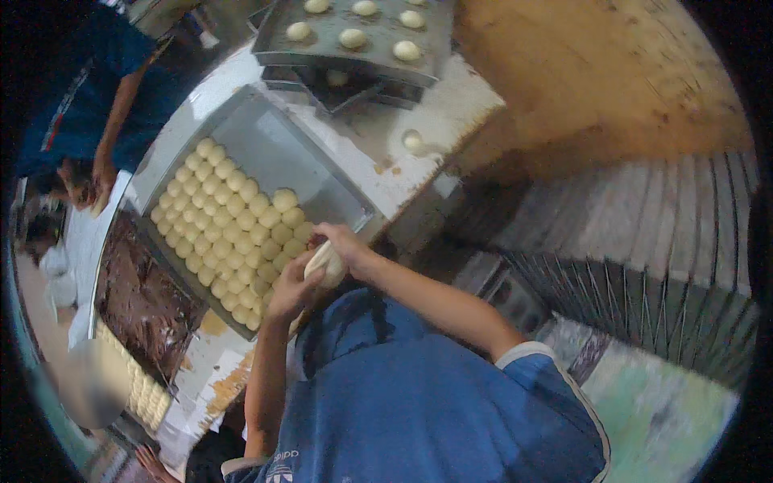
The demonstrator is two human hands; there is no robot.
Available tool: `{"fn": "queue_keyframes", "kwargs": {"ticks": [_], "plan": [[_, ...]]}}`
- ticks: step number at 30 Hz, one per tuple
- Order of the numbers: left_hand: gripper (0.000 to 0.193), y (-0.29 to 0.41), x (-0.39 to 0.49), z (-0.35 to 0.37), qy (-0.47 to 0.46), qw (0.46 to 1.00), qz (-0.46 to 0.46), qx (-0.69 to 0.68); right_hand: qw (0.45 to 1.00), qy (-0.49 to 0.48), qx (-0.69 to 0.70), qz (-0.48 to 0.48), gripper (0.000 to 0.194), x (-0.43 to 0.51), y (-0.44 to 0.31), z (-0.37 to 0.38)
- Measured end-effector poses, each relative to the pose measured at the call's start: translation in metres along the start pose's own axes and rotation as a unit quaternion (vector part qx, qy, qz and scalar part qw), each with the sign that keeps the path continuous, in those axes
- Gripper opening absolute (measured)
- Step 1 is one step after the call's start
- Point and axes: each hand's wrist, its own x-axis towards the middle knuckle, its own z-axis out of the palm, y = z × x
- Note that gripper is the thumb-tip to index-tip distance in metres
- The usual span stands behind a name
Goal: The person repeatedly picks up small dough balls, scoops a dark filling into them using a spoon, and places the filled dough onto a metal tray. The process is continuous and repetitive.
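Between my two hands is a piece of pale dough (pixel 327 264), held close to my body at the near right edge of a metal tray (pixel 296 142). My left hand (pixel 291 284) grips its left side, with the thumb along it. My right hand (pixel 341 244) is at its upper edge, fingers bent; the fingertips are partly hidden. Rows of round dough balls (pixel 220 232) fill the left and near part of the tray, while its far right part shows bare metal.
Stacked trays (pixel 344 58) with spaced dough balls stand at the table's far end. A lone dough ball (pixel 412 140) lies on the table (pixel 465 102). Left are a brown mass (pixel 145 290), another batch of dough balls (pixel 145 395) and a co-worker's hands (pixel 90 187). Another person's hand (pixel 151 463) shows lower left.
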Motion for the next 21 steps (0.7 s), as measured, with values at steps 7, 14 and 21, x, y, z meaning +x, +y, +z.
{"fn": "queue_keyframes", "kwargs": {"ticks": [7, 14, 21], "plan": [[0.037, -0.051, -0.037, -0.018, 0.054, 0.979, -0.108, -0.161, 0.852, 0.518, -0.010, -0.080, 0.030, -0.047, 0.136, -0.150], [0.036, -0.025, -0.052, -0.035, 0.039, 0.979, -0.089, -0.179, 0.659, 0.657, 0.046, 0.363, 0.049, -0.203, 0.335, -0.304], [0.019, 0.110, -0.074, 0.049, -0.358, 0.793, 0.146, -0.470, 0.790, 0.476, -0.050, 0.383, 0.053, -0.232, 0.376, -0.309]]}}
